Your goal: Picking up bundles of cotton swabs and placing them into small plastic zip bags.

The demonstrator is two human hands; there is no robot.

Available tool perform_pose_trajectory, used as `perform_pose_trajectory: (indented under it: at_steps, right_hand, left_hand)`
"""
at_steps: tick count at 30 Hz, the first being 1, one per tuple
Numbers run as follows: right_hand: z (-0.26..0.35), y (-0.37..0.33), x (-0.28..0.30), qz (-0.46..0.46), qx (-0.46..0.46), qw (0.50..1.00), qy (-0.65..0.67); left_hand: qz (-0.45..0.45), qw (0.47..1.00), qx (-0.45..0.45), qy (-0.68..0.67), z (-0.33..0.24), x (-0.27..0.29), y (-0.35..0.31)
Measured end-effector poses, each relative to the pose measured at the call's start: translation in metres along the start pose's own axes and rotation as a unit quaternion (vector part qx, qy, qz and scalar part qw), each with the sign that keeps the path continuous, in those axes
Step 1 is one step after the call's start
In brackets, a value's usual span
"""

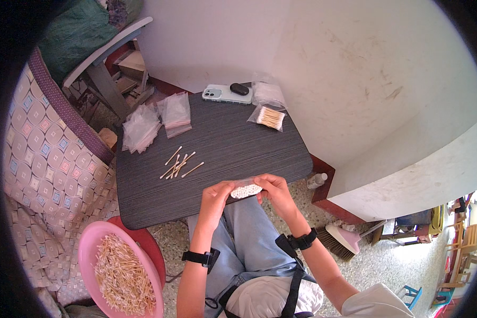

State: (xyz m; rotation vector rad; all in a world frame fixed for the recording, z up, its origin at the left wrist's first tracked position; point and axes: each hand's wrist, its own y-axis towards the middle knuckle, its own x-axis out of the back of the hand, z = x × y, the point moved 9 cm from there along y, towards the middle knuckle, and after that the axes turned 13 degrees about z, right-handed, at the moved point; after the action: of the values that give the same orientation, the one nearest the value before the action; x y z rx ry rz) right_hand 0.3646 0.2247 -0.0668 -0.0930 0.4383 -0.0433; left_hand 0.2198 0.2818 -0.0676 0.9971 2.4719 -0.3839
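At the near edge of the dark table (pixel 222 138), a small clear plastic bag packed with cotton swabs (pixel 246 191) is held between my two hands, its white tips facing me. My left hand (pixel 218 197) pinches the bag's left side, fingers closed. On the right side, my right hand (pixel 275 192) grips it with thumb and fingers. Several loose cotton swabs (pixel 180 164) lie scattered on the table beyond my left hand. A filled bag of swabs (pixel 271 118) rests at the far right of the tabletop.
Flat clear bags (pixel 141 128) and another bag stack (pixel 175 113) lie at the far left. A phone (pixel 217 94) carries a black oval object (pixel 239 89). Left below stands a pink basin (pixel 88 249) of swabs. A white bottle (pixel 317 180) and broom (pixel 340 241) are at right.
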Motion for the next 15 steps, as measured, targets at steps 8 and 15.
perform_pose_trajectory:
  at_steps: [8, 15]
  right_hand:
    - [0.0016, -0.0005, -0.0009, 0.002, 0.001, 1.000, 0.002]
    - [0.0009, -0.0007, -0.0007, -0.001, -0.003, 1.000, 0.002]
  left_hand:
    - [0.009, 1.000, -0.015, 0.002, -0.0034, -0.0039, -0.0001]
    - [0.007, 1.000, -0.011, 0.001, -0.0032, -0.0042, 0.0000]
